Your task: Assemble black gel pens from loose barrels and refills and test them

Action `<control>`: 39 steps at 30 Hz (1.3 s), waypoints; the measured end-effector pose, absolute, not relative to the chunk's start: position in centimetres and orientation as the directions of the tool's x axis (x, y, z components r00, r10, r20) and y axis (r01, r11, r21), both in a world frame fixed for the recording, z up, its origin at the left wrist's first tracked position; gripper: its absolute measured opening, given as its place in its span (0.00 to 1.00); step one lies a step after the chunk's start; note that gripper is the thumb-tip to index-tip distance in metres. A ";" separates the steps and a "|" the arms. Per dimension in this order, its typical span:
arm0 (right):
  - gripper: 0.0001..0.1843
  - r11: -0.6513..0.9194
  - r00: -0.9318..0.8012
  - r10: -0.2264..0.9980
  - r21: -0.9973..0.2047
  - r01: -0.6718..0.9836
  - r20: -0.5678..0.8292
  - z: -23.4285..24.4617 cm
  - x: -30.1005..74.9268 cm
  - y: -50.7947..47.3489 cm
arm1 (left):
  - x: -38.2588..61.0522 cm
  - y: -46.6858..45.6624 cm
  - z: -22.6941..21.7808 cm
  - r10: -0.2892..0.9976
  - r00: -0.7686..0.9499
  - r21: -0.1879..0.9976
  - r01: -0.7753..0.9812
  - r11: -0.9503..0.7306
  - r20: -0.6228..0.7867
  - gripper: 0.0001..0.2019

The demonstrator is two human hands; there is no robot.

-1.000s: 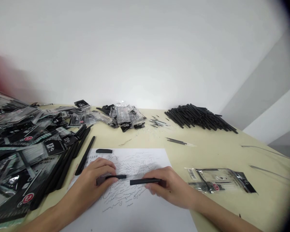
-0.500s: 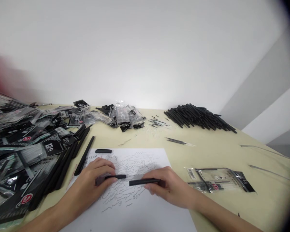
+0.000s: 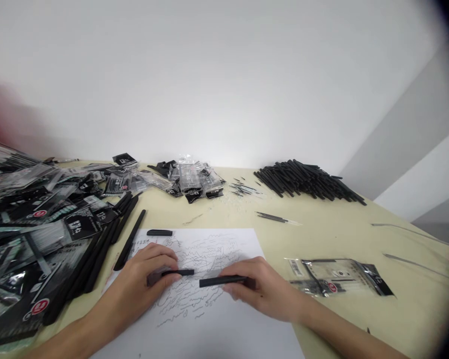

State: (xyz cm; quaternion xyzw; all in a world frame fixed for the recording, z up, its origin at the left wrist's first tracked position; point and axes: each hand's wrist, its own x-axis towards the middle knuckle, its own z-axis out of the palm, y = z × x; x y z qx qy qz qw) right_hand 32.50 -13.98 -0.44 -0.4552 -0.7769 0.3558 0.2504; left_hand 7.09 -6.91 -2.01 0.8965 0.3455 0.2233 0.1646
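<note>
Above the sheet of paper [image 3: 217, 331], I register my left hand [image 3: 144, 276] pinching one black tube [image 3: 179, 272] and my right hand [image 3: 264, 291] pinching a second black tube [image 3: 220, 281], both grips narrow, the tubes lying end to end across the sheet, long axes aligned, near ends just apart.
</note>
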 end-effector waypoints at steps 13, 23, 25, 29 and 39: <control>0.11 0.324 -0.458 0.887 -0.782 0.532 0.055 -0.6 32.5 -14.0 | 7.1 -7.0 -2.2 0.702 0.648 0.457 0.549 -0.699 0.295 0.06; 0.11 0.330 -0.460 0.886 -0.779 0.533 0.060 -0.6 32.5 -13.9 | 7.1 -7.0 -2.2 0.708 0.639 0.474 0.544 -0.692 0.300 0.07; 0.11 0.329 -0.459 0.886 -0.778 0.534 0.060 -0.6 32.5 -13.9 | 7.0 -7.0 -2.2 0.708 0.641 0.473 0.545 -0.692 0.298 0.07; 0.10 0.325 -0.459 0.886 -0.785 0.527 0.059 -0.5 32.5 -13.9 | 7.0 -7.0 -2.1 0.705 0.651 0.452 0.558 -0.696 0.281 0.07; 0.10 0.331 -0.457 0.887 -0.783 0.527 0.067 -0.6 32.5 -13.9 | 7.2 -6.9 -2.2 0.707 0.649 0.463 0.553 -0.692 0.282 0.06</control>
